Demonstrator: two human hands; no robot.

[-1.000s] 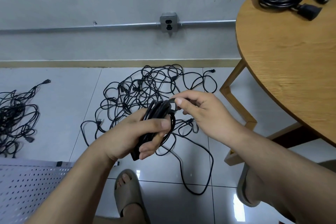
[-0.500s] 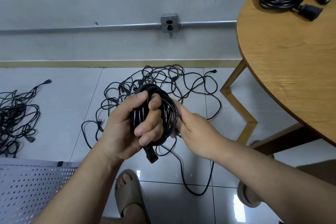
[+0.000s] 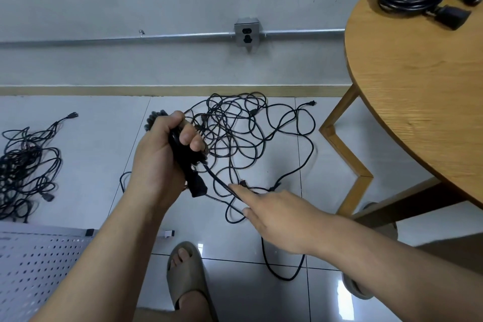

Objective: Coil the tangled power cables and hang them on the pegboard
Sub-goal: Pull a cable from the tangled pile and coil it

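The left grip (image 3: 159,157) clenches the coiled power cable (image 3: 188,168), long axis slanting, plug end pointing down-right; the right grip (image 3: 279,217) lies released, fingers straight.

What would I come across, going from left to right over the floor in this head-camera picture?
Smaller cable tangle → left hand, its fingers gripping a coiled cable → bigger tangle → table leg → round wooden table. The right hand overlaps the bigger tangle, so it is left out.
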